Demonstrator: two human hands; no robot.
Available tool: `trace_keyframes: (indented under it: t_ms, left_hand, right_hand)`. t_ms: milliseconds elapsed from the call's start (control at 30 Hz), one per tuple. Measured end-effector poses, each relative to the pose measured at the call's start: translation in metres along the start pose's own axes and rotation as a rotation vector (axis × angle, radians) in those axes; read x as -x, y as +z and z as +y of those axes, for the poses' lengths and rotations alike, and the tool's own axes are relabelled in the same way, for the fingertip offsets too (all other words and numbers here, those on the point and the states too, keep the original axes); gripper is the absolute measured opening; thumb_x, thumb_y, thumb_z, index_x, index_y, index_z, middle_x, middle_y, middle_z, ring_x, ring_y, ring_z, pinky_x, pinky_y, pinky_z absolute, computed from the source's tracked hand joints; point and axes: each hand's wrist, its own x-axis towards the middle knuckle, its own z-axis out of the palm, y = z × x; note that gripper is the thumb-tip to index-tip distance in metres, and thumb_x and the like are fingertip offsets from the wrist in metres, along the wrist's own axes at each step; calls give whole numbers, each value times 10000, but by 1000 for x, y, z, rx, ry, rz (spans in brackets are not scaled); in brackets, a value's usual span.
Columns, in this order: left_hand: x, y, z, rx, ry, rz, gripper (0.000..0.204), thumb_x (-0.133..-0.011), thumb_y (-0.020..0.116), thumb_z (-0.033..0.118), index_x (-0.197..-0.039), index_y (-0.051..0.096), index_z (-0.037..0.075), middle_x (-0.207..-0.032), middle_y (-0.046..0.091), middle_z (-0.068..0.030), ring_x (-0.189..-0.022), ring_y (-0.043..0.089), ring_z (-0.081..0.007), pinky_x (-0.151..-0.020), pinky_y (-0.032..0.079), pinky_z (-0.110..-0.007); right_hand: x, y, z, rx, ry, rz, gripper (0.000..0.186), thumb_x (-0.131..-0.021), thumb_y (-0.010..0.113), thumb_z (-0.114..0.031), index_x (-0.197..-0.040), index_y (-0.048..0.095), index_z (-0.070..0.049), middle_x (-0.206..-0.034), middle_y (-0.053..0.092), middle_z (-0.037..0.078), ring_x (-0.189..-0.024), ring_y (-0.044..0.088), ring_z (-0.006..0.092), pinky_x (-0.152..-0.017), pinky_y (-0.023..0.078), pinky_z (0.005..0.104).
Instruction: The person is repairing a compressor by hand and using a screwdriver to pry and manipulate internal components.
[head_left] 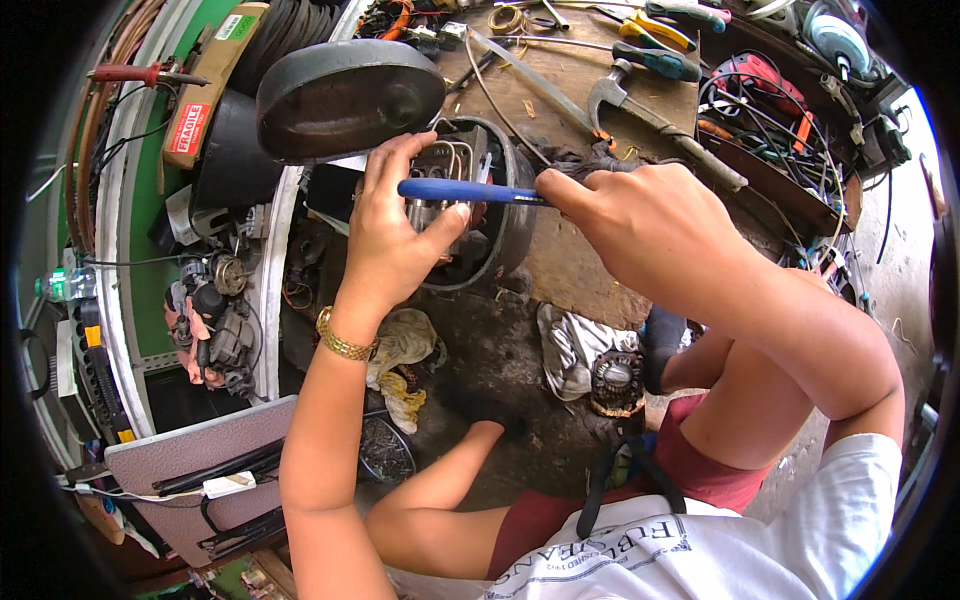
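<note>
An opened compressor housing (514, 215), a dark round metal shell, lies in front of me. Inside it sits a metal pump unit (440, 160) with bent tubes on top. My left hand (395, 215) grips this unit at its left side, thumb and fingers apart around it. In my right hand (625, 215) is a long blue tool (465, 191), held level across the housing's mouth. Its far end reaches my left hand; the tool's exact kind is unclear. Beyond my left fingers stands the dark round shell cover (350, 100), its hollow side showing.
A hammer (650, 115) and yellow-handled pliers (670, 30) lie on the wooden board (585, 265). At right, a metal tray (790, 190) holds cables and a red power tool. Rags (405, 350) and a copper-wound stator (618, 382) are near my legs. A cardboard box (215, 85) stands far left.
</note>
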Motion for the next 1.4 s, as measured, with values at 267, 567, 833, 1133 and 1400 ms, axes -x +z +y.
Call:
trace_keyframes:
  t_ms: [267,567,833,1133,1400]
  left_hand:
    - [-3,0,2,-34,24,-3,597,-690,729,218,-1219,513,45,-1218,511,-151,-1153,495,-329,-993,384,-402]
    - [-1,0,-4,-18,48,21,588,-698,713,238,-1202,509,16,-1205,512,-159,-1132,503,-336,-986,392,-407]
    - [0,-1,-9,-8,63,13,592,-709,699,284,-1210,514,29,-1197,520,-161,-1124,515,-334,-974,402,-402]
    - [-4,-1,-3,10,54,46,600,-706,705,299,-1211,521,31,-1195,531,-165,-1123,529,-327,-964,412,-391]
    - [3,5,-9,-23,19,70,593,-710,714,330,-1215,541,72,-1198,549,-139,-1115,543,-306,-953,427,-375]
  right_hand:
    - [2,-12,-16,2,-78,-149,228,-791,584,-117,-1008,556,-52,-604,619,121,-586,655,299,-498,501,394]
    - [-3,-21,8,40,22,35,165,-799,563,-101,-953,597,-54,-606,611,146,-595,647,320,-517,502,425]
    - [10,-32,36,-111,22,-58,355,-809,643,-143,-1153,553,-133,-733,613,141,-791,614,338,-703,458,423]
    - [49,-64,105,-583,423,873,211,-906,576,-97,-1098,532,-23,-807,598,73,-694,566,190,-668,469,313]
    - [82,-108,141,-757,334,1566,105,-922,557,-59,-945,466,-10,-698,526,59,-565,484,134,-528,407,261]
